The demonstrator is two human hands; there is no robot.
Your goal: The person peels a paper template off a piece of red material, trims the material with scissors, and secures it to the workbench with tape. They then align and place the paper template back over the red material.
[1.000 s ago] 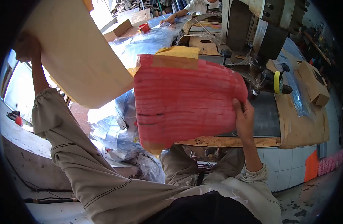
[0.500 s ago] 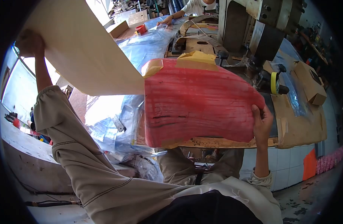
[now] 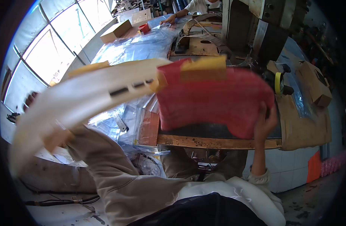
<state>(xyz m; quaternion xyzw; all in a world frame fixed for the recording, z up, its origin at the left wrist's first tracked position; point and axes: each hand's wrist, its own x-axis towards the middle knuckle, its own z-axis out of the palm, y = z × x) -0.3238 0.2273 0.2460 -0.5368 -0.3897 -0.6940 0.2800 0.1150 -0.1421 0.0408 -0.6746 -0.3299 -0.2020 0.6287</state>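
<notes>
My right hand (image 3: 268,121) grips the right edge of a red flexible sheet (image 3: 214,98), thumb on the near side. Brown tape (image 3: 203,69) sticks along its top edge, with another piece at the upper left corner where a cream sheet (image 3: 86,84) adjoins it. The cream sheet is curved, blurred by motion, and has dark slots near its right end. My left hand (image 3: 31,100) is at the cream sheet's left part; its fingers show beyond the upper edge and the sheet hides its middle. Both sheets are held above the table.
Clear plastic film (image 3: 139,45) covers the table's left side. A metal machine (image 3: 271,37) stands at the right rear, near a yellow tape roll (image 3: 278,83). Brown paper (image 3: 304,124) and a cardboard box (image 3: 312,83) lie right. Another person's hand (image 3: 168,19) rests at the far end.
My left hand has come down, swinging the cream sheet from raised to low and bowed. The red sheet's lower edge has lifted, exposing the dark tabletop, and the sheet has shifted slightly right.
</notes>
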